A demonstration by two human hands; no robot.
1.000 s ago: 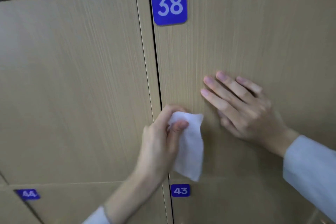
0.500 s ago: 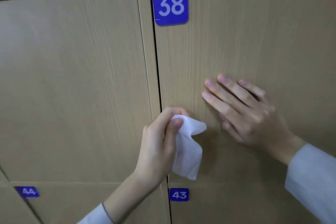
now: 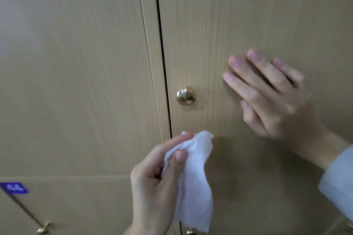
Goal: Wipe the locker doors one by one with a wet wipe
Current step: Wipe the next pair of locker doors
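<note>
A beige wood-grain locker door [image 3: 238,15] fills the right of the head view, with a round brass knob [image 3: 186,95] near its left edge. My left hand [image 3: 154,187] pinches a crumpled white wet wipe [image 3: 193,179] between thumb and fingers, just below the knob and slightly off the door. My right hand [image 3: 267,97] lies with straight fingers flat against the same door, to the right of the knob.
Another locker door [image 3: 76,63] of the same wood is to the left, past a vertical gap. Below it a door carries a blue label 44 [image 3: 14,188] and a small brass knob [image 3: 44,230]. A further knob [image 3: 191,232] peeks out under the wipe.
The view has dropped, so the blue 38 label has left the top. My left hand with the wipe has moved down off the knob, which now shows. My right hand stays on the door.
</note>
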